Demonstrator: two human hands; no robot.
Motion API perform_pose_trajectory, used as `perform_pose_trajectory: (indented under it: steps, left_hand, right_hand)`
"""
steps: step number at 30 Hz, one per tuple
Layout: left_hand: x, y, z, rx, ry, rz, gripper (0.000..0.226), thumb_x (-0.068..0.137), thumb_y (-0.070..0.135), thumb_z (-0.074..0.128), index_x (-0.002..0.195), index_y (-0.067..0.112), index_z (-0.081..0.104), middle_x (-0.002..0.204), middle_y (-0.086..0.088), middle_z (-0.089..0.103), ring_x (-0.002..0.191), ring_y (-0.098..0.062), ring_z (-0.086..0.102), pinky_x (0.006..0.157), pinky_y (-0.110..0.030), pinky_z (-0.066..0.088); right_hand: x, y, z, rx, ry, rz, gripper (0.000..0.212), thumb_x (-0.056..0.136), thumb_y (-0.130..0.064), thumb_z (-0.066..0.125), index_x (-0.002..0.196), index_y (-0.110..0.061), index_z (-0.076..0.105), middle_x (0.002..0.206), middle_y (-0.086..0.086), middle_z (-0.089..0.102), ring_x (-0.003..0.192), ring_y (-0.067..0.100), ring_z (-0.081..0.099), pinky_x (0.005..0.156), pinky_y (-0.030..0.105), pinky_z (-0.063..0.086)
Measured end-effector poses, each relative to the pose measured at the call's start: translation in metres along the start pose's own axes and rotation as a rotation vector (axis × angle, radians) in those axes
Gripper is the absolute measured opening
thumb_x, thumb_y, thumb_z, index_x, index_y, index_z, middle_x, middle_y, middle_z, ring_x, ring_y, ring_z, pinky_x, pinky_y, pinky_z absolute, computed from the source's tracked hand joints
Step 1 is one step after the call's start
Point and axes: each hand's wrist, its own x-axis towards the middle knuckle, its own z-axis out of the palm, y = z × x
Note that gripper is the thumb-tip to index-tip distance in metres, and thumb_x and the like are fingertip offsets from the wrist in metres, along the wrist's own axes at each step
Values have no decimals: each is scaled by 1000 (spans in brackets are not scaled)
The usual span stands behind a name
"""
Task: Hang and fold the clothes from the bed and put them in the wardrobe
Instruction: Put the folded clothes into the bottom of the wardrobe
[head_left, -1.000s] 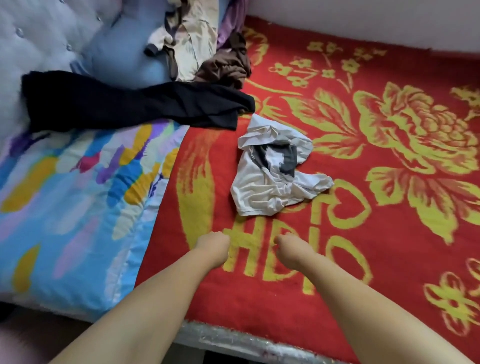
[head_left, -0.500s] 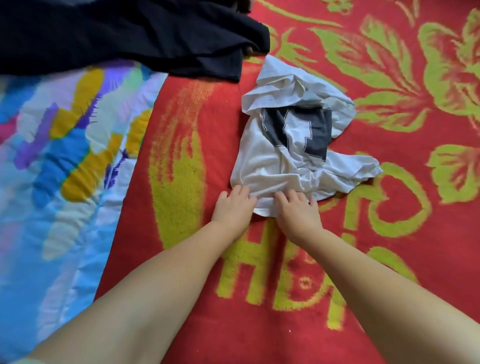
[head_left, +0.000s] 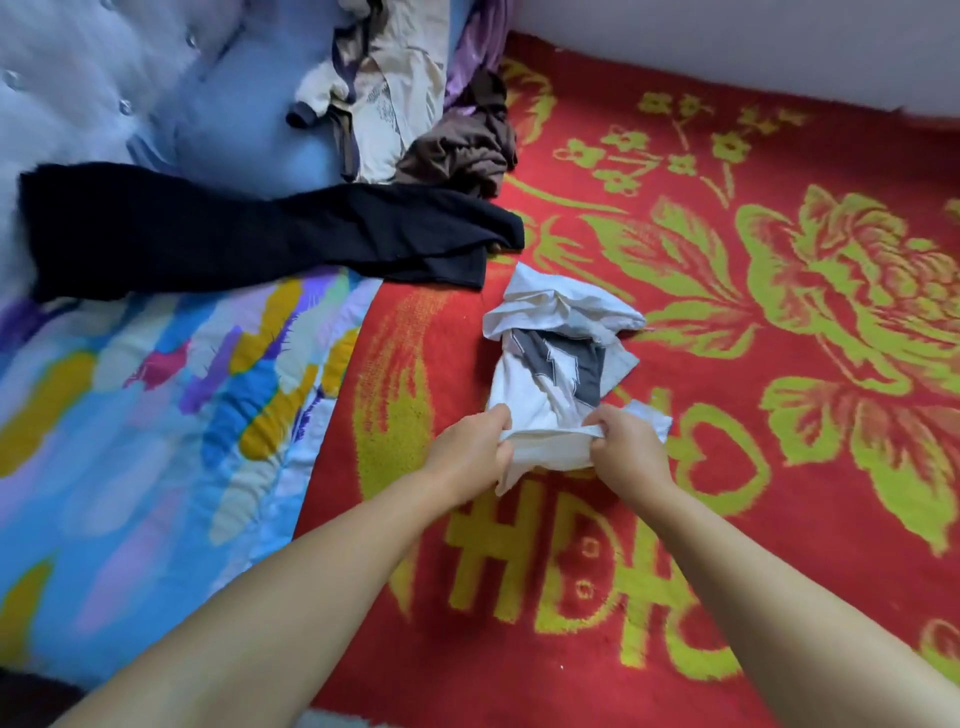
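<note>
Both forearms extend forward over the red blanket and converge on the white shirt, which lies crumpled on the blanket near the bed's middle.

Left hand: fingers curled, gripping the shirt's near hem at its left end. The thumb lies on top of the fabric; the knuckles face up.

Right hand: fingers curled, pinching the same hem at its right end. The wrist is bent slightly inward.

The hem is raised off the blanket and drawn between the 2 hands, with a loose fold hanging below. The far part of the shirt rests on the blanket, its dark grey print facing up.

Black trousers lie beyond the shirt, across the quilt and the blanket's edge, just apart from the shirt. A pile of clothes sits farther back beside the headboard.
</note>
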Motion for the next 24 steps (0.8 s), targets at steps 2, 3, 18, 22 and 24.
perform_pose_trajectory:
  steps: [2, 3, 18, 22, 24]
  left_hand:
    - [-11, 8, -17, 32, 50, -42, 14, 89, 15, 46, 100, 10, 52, 90, -9, 58, 85, -33, 54, 62, -37, 36]
    - [-15, 11, -25, 52, 77, -51, 10, 87, 12, 46, 94, 9, 52, 91, -8, 58, 86, -34, 54, 62, -38, 37]
    - [-46, 133, -188, -197, 420, 23, 26, 78, 0, 49, 77, 19, 67, 84, -4, 68, 82, -21, 61, 68, -29, 44]
    - [-58, 209, -221, -510, 402, 122, 29, 82, -6, 51, 74, 18, 66, 69, 0, 61, 69, -18, 53, 58, -25, 40]
    - [-69, 235, -234, -625, 327, 202, 21, 84, 3, 56, 75, 18, 67, 65, 2, 61, 65, -17, 53, 55, -24, 41]
  right_hand:
    - [-6, -12, -29, -125, 36, -92, 32, 79, 0, 46, 101, -15, 63, 93, -1, 58, 96, 28, 56, 62, 30, 28]
    - [-10, -18, -44, -179, 79, -158, 31, 80, -1, 46, 101, -16, 63, 97, -1, 60, 96, 28, 56, 62, 30, 28]
    - [-110, 9, -296, 104, 538, -298, 26, 62, -13, 44, 73, -19, 67, 75, 2, 65, 77, 24, 57, 64, 34, 44]
    - [-130, 25, -359, 374, 563, -240, 28, 64, -11, 41, 69, -20, 67, 72, -4, 64, 75, 17, 56, 62, 23, 41]
    - [-141, 32, -389, 487, 526, -235, 27, 72, -2, 48, 72, -20, 67, 73, 0, 63, 71, 17, 55, 63, 25, 42]
